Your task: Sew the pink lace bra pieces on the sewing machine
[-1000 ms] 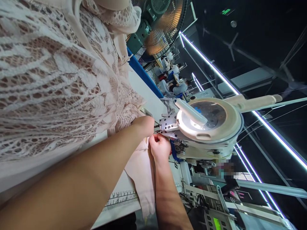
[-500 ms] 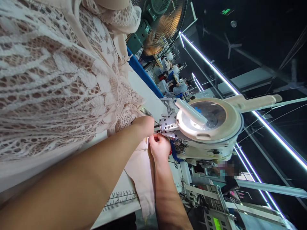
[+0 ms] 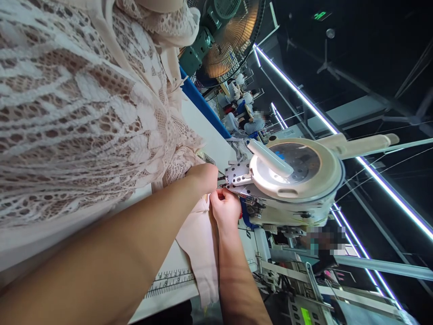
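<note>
My right hand is closed, thumb and forefinger pressed together at the edge of a pale pink piece of fabric. That piece hangs down between my forearms and over the table's front edge. My left hand is bent over the upper end of the fabric; its fingers are hidden behind the wrist. Both hands are close to the needle end of a sewing machine, which has a dotted plate and thin metal parts. A large heap of cream lace fabric lies to the left of my left arm.
A round white ring with a clear centre stands over the machine. Ruler marks run along the table edge. A large fan stands beyond the table. At the lower right is a control panel with a green display. People sit farther back.
My hands, the pale pink fabric and the lace look the same. Only the ceiling fan blades in the background have turned.
</note>
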`<state>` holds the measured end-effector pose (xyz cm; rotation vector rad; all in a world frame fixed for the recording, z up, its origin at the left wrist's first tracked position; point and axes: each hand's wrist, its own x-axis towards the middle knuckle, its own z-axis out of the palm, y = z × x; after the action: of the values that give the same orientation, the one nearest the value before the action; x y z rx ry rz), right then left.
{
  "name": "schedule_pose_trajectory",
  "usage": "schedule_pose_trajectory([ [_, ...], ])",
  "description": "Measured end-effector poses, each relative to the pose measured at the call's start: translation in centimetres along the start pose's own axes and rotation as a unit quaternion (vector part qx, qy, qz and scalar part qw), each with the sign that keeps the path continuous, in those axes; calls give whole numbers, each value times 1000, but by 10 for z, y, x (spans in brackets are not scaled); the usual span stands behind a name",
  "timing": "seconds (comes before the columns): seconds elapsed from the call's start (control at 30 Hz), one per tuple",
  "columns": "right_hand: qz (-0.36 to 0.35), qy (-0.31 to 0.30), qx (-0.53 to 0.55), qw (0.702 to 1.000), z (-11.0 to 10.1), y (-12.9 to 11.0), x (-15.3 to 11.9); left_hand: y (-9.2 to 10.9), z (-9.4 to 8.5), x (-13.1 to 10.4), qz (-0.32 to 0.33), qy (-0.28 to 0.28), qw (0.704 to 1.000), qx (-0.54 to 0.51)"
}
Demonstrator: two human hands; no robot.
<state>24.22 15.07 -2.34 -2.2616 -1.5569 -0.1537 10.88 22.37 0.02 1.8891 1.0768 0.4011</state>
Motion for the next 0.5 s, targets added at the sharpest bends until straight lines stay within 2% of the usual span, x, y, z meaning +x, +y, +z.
schedule_pose_trajectory([
  [0.5, 11, -1, 1, 1000, 0, -2, -1, 2, -1, -4, 0, -6, 1000, 13],
])
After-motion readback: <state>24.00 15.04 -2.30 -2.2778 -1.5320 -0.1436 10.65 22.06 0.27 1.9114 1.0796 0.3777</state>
